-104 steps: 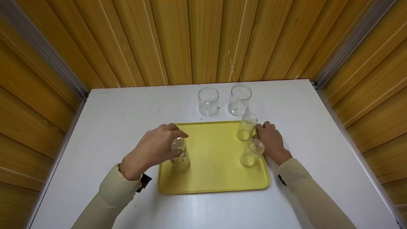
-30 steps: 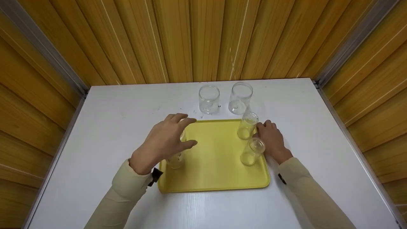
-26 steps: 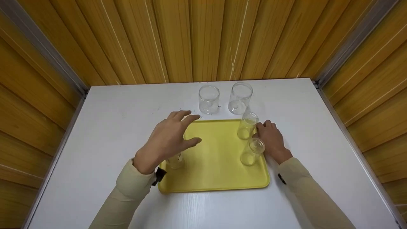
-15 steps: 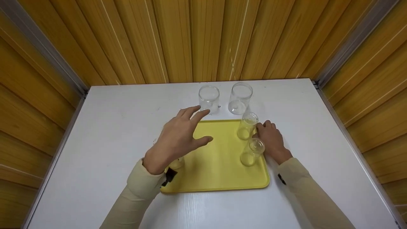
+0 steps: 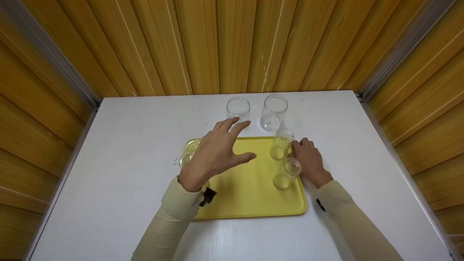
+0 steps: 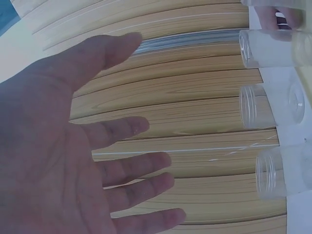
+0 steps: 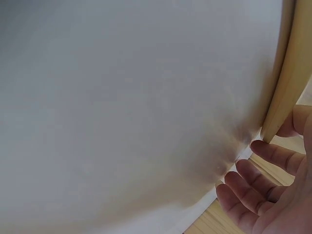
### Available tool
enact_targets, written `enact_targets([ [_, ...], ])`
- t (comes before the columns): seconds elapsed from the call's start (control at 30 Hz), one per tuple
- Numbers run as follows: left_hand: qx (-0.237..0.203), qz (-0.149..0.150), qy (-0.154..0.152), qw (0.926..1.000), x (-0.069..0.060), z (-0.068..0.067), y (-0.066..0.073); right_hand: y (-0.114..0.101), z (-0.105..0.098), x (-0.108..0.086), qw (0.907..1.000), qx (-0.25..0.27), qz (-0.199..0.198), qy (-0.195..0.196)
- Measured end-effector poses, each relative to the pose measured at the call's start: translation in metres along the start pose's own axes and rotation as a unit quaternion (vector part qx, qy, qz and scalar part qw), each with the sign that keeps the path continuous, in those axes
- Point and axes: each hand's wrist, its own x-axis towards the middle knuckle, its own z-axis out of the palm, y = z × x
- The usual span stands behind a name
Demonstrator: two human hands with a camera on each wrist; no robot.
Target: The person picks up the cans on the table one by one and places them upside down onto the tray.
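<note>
My left hand is spread above the left part of the yellow tray, thumb and fingers apart, holding nothing. Its fingertips overlap the clear jar at the back in the head view; the left wrist view shows a gap between fingers and that jar. Partly behind the left hand, clear glass containers stand at the tray's left side. My right hand grips the tray's right rim, thumb and index finger about the edge. Two slim clear containers stand beside it on the tray.
A second wide clear jar stands open-topped at the back, right of the first. The white table is bounded by wood-panelled walls at the back and sides.
Earlier my left hand held a clear container on the tray's left side. It has let go and moved right and toward the back, fingers spreading. The right hand stays at the rim.
</note>
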Motion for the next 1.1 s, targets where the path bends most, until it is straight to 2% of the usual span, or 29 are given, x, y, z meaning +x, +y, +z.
enact_targets([
  [0.23,-0.019,-0.022,0.023,0.9993,0.014,0.011,-0.004,0.000,0.001,-0.002,0.9999,-0.006,-0.012,0.009],
  [0.4,-0.008,-0.029,0.036,0.9989,0.023,0.020,-0.008,0.000,0.002,-0.002,0.9998,-0.004,-0.016,0.011],
  [0.67,0.002,-0.056,0.043,0.9975,0.037,0.033,-0.016,0.000,0.001,-0.002,0.9999,-0.002,-0.009,0.004],
  [1.1,0.013,-0.071,0.063,0.9954,0.056,0.047,-0.025,0.002,0.002,0.000,0.9999,-0.008,-0.009,0.002],
])
